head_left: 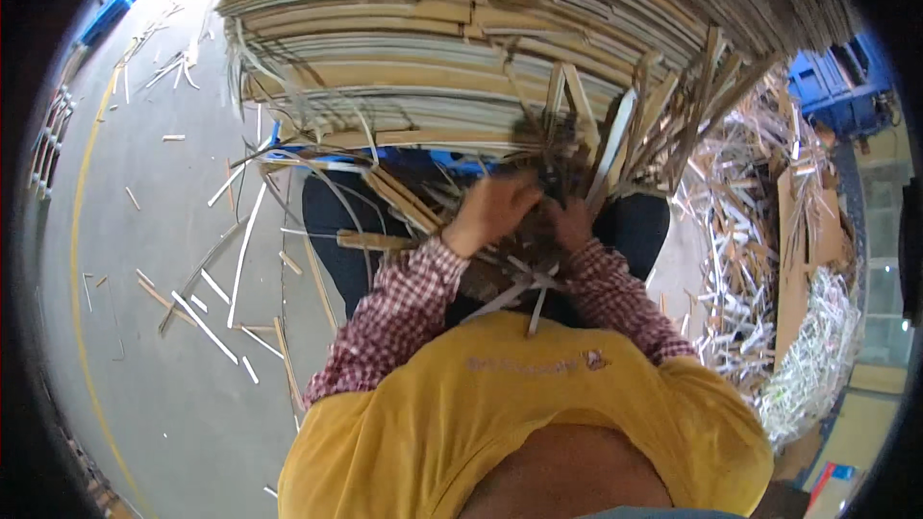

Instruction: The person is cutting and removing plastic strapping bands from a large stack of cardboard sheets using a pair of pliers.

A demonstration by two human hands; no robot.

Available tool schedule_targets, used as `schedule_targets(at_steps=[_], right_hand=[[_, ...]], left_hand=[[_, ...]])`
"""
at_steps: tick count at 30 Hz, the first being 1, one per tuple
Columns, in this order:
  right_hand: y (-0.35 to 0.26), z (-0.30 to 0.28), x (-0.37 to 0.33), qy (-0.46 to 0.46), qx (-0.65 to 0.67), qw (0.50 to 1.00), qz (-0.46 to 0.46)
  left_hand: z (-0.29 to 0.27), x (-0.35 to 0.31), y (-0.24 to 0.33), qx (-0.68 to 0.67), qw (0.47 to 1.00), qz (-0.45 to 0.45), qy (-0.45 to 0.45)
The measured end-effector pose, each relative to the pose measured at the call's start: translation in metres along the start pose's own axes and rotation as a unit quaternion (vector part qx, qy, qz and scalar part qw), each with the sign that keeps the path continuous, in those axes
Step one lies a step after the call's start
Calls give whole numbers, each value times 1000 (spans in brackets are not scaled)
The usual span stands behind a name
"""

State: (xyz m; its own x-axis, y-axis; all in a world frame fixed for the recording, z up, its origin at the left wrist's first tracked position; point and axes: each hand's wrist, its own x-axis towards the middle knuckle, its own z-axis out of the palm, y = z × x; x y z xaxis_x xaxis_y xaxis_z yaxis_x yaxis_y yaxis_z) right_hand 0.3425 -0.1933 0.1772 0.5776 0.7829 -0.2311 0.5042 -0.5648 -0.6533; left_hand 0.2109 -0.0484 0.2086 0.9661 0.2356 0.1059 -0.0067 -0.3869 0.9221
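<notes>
In front of me stands a tall stack of cardboard sheets (385, 82), with strips of scrap hanging from its ragged near side. My left hand (495, 211) is at the foot of the stack between my knees, its fingers bent inward and blurred. Just to its right, my right hand (572, 223) is closed, close against the dark, shadowed scrap. What either hand holds is too dark and smeared to make out. Narrow cardboard strips (402, 200) lie beside my left hand. Upright strips (615, 139) stick up behind my right hand. Pale strips (529, 279) lie on my lap.
Under the stack shows part of a blue pallet (442, 160). Loose strips (207, 327) litter the grey floor (135, 269) at left, inside a yellow line. At right rises a heap of shredded scrap (740, 221), with a blue container (841, 82) behind it.
</notes>
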Motion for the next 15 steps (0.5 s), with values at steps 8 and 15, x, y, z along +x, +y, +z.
schedule_targets(at_steps=[8,15], right_hand=[[-21,23,-62,226,143,942,-204],[-53,-57,-15,-196,51,977,-69]], left_hand=[[26,-9,-35,89,994,19,-56],[1,-23,-68,94,965,-209,131]])
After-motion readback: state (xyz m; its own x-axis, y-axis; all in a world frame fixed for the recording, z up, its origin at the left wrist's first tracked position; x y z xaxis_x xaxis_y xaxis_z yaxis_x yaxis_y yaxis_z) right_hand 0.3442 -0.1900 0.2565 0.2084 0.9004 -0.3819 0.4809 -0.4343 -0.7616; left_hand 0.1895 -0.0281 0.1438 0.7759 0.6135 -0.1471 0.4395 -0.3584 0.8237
